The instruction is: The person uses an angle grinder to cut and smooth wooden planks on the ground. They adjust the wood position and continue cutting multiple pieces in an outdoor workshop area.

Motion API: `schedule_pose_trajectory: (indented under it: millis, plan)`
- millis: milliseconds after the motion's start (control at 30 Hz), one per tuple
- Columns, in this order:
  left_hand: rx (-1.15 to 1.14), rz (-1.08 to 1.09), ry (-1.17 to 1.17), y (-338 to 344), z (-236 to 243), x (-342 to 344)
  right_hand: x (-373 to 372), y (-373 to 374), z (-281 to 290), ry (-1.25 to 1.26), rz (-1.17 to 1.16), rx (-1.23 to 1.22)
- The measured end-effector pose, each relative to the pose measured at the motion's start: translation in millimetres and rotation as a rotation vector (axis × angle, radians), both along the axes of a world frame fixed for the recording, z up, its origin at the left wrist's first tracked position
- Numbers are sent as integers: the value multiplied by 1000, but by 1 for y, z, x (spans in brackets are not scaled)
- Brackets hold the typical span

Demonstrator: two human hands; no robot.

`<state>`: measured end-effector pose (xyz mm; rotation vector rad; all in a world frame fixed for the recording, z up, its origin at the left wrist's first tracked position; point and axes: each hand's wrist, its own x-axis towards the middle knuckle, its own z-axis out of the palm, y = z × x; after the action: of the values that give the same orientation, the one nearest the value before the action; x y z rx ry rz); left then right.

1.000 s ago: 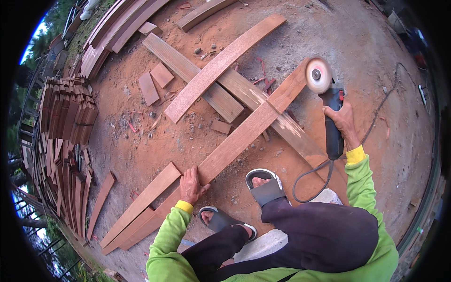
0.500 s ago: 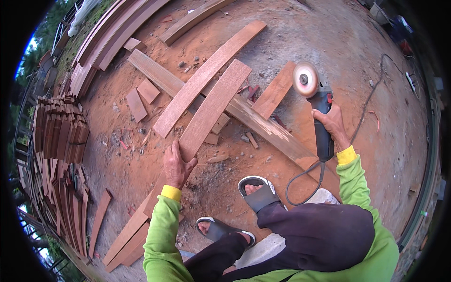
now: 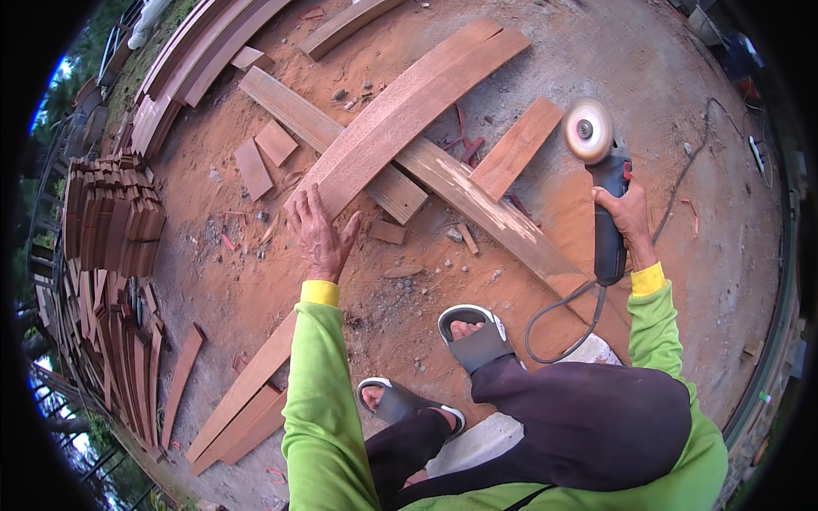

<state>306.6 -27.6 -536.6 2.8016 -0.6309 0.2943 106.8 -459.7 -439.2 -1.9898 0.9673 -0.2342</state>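
My left hand (image 3: pixel 317 238) rests with spread fingers on the near end of a pale red plank (image 3: pixel 409 123), which lies against a similar plank (image 3: pixel 409 81). Both cross a weathered brown board (image 3: pixel 477 200) on the ground. My right hand (image 3: pixel 620 209) grips a black angle grinder (image 3: pixel 607 230), its pale round disc (image 3: pixel 584 130) facing up and its cord looping near my foot. A shorter plank piece (image 3: pixel 515 149) lies across the weathered board, just left of the disc.
Stacked short boards (image 3: pixel 115 213) and loose slats (image 3: pixel 128 366) are at left, long planks (image 3: pixel 196 60) at upper left. Offcuts (image 3: pixel 254 170) and stones litter the dusty ground. A cable (image 3: pixel 682 179) runs at right. Pale block (image 3: pixel 477 447) lies beneath me; more boards (image 3: pixel 243 396) are at lower left.
My left hand has carried the long plank up and left beside the other pale plank, and its fingers have spread. A separate short piece stays at its former spot. The grinder has shifted slightly.
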Motion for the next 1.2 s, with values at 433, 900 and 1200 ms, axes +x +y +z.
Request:
schedule_pose_trajectory:
  millis: [433, 900, 1200]
  plan:
    - [175, 29, 13, 18, 4, -9, -3, 5, -3, 38, 35, -9]
    - [47, 7, -45, 5, 9, -44, 5, 13, 0, -4, 44, 4]
    - [-929, 864, 547, 37, -41, -57, 1, 6, -6, 28, 49, 13]
